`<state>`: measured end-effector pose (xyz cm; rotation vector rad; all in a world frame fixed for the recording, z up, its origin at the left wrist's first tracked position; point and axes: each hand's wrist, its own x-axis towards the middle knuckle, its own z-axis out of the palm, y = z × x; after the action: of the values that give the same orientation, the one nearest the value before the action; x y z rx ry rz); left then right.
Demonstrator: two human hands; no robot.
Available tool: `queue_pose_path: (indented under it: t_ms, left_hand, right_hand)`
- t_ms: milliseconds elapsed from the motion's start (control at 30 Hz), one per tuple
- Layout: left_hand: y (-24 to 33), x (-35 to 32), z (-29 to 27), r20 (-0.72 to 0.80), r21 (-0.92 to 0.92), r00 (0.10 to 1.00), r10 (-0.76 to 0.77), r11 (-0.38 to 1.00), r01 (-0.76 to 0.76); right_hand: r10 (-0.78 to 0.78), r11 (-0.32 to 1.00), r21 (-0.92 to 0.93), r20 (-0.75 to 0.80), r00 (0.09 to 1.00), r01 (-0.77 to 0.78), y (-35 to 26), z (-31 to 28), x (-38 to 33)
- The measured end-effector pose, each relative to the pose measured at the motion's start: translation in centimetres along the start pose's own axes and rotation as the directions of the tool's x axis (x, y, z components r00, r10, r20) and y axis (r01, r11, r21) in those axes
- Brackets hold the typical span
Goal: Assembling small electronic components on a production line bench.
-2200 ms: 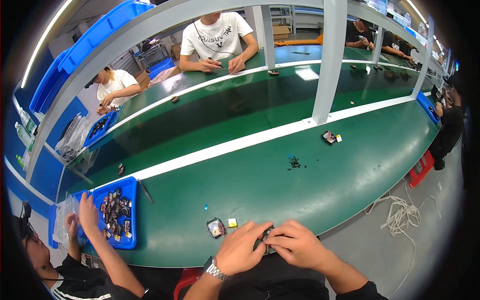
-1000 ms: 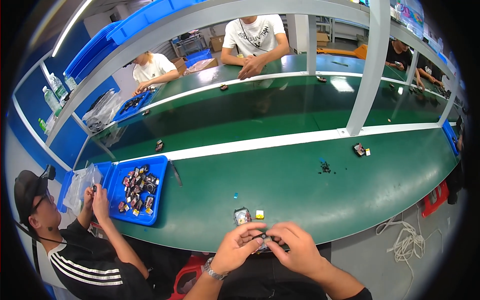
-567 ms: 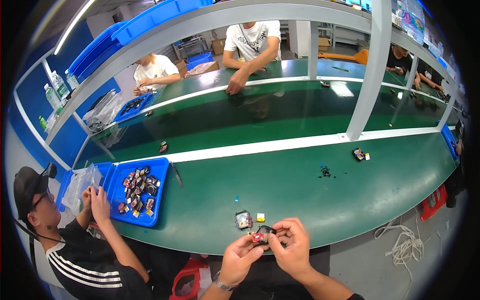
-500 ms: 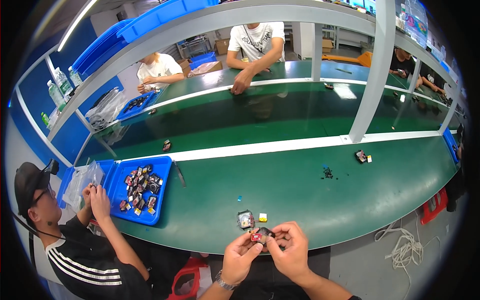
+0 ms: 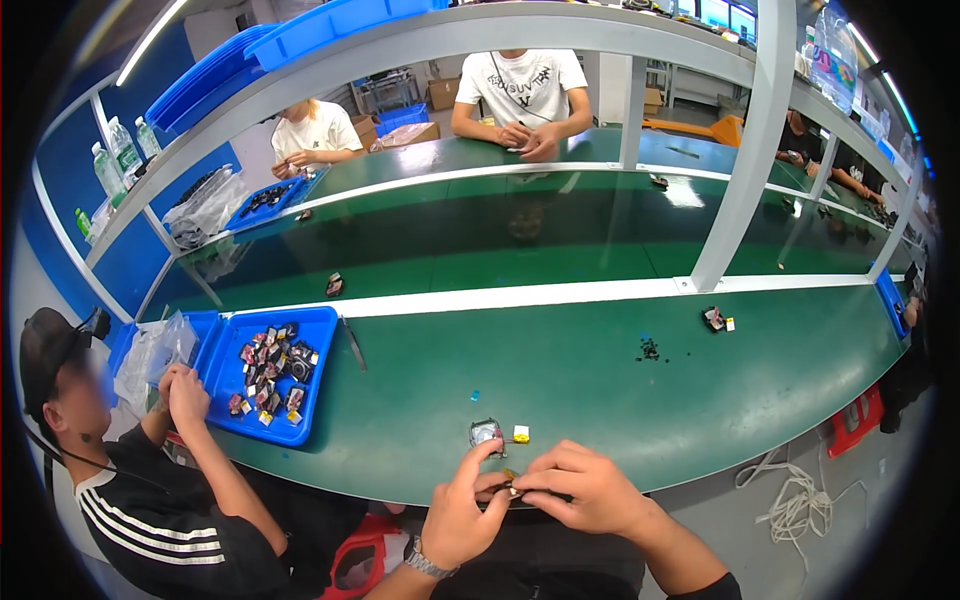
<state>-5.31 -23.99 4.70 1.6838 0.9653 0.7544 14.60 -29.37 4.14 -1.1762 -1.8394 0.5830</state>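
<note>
small module [image 5: 486,433] on bench [image 5: 600,380] just beyond hands; parts tray [image 5: 268,385] far left

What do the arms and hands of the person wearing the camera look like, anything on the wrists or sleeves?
Both hands are bare, with no gloves. The left hand has a silver metal-link wristwatch on its wrist, and its forearm is uncovered as far as the picture shows. The right hand has no watch or band in view; a dark sleeve begins further up that forearm, near the lower edge.
</note>
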Motion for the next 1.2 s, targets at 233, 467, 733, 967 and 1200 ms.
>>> queue_pose_path:
  t_ms: [233,467,733,967,1200]
  left_hand:
    - [-0.4,-0.1,-0.4,0.099,0.239,0.994,0.051,0.968,-0.074]
    - [-0.7,-0.4,-0.2,0.098,0.197,0.991,0.094,0.974,-0.112]
    - [-1.4,-0.7,0.4,0.049,-0.184,0.997,-0.055,0.981,0.063]
    - [-2.9,-0.9,0.1,0.233,-0.505,0.965,-0.122,0.833,0.227]
    - [-2.8,-1.0,0.3,0.243,-0.525,0.963,-0.118,0.818,0.233]
  right_hand:
    - [-0.177,0.984,0.009,0.022,0.984,0.177,0.7,-1.7,0.9]
    - [0.013,0.974,0.22,0.137,0.991,-0.044,2.1,-0.9,0.0]
    - [-0.065,0.97,-0.232,0.027,0.998,0.07,-0.8,1.2,-2.3]
    - [-0.047,0.936,-0.353,-0.103,0.994,0.007,-0.4,2.5,-3.3]
    - [-0.073,0.92,-0.381,0.054,0.996,0.088,0.2,0.8,-2.3]
